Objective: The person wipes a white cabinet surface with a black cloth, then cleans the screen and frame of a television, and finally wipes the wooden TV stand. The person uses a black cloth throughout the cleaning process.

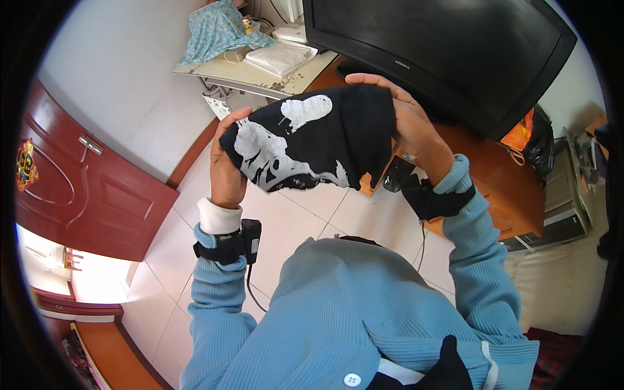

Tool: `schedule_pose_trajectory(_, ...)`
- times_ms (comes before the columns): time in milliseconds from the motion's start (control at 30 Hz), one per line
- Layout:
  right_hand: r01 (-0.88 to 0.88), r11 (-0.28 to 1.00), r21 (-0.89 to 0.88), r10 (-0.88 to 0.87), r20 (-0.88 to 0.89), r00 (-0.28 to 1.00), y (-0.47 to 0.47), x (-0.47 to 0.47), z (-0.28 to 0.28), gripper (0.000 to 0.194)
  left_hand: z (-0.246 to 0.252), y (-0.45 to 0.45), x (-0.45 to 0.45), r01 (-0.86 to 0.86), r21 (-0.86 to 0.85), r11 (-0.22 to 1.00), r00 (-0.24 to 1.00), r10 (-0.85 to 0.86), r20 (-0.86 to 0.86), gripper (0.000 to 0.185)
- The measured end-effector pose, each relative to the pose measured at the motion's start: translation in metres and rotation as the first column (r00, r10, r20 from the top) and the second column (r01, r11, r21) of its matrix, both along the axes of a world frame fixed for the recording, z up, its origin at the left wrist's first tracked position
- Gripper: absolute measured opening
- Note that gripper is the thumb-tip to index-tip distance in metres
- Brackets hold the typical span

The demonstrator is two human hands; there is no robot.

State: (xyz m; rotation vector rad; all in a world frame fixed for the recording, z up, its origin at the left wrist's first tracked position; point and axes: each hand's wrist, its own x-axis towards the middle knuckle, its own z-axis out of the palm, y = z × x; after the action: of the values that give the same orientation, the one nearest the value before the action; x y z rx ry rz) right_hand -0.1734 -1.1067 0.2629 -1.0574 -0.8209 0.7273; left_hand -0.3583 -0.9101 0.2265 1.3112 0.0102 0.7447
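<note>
Between my two hands a folded piece of black cloth (360, 131) with a worn white print is held up, above the tiled floor. My left hand (229, 165) grips its left end, thumb along the upper edge. At the right end my right hand (414, 122) holds it, with the fingers partly behind the cloth. The print covers mostly the left half and lower edge. What kind of garment or cloth item it is, I cannot tell. Both wrists carry black strapped devices, the left one (251, 241) with a cable hanging from it.
A large Konka television (438, 58) stands on a brown wooden cabinet (487, 180) beyond my right hand. Left of it, a patterned table (312, 73) bears a blue cloth cover (212, 31) and a white packet (280, 56). A red door (97, 180) stands ajar at left.
</note>
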Motion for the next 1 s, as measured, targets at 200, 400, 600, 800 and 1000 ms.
schedule_pose_trajectory(200,-0.040,0.999,0.012,0.040,-0.023,0.999,-0.001,0.005,0.000,0.030,-0.015,0.023,0.005,0.122,-0.315,0.941,0.988,-0.144,-0.047,0.039)
schedule_pose_trajectory(400,0.233,0.961,-0.152,-0.266,-0.256,0.929,-0.004,-0.004,-0.016,0.024,-0.040,0.021,0.010,0.443,-0.619,0.648,0.876,-0.460,0.146,0.060)
schedule_pose_trajectory(600,0.421,0.834,-0.356,-0.474,-0.073,0.877,-0.041,0.019,-0.057,0.022,-0.051,-0.026,0.022,0.136,-0.394,0.909,0.893,-0.285,-0.349,0.043)
schedule_pose_trajectory(800,0.237,0.805,-0.543,-0.302,-0.031,0.953,-0.099,-0.037,-0.118,0.056,-0.065,-0.078,0.060,0.302,-0.221,0.927,0.808,-0.372,-0.458,0.022)
schedule_pose_trajectory(1000,0.166,0.967,-0.192,-0.253,-0.702,0.666,-0.133,-0.079,-0.148,0.089,-0.084,-0.163,0.079,0.646,0.283,0.709,0.744,-0.504,-0.438,0.025)
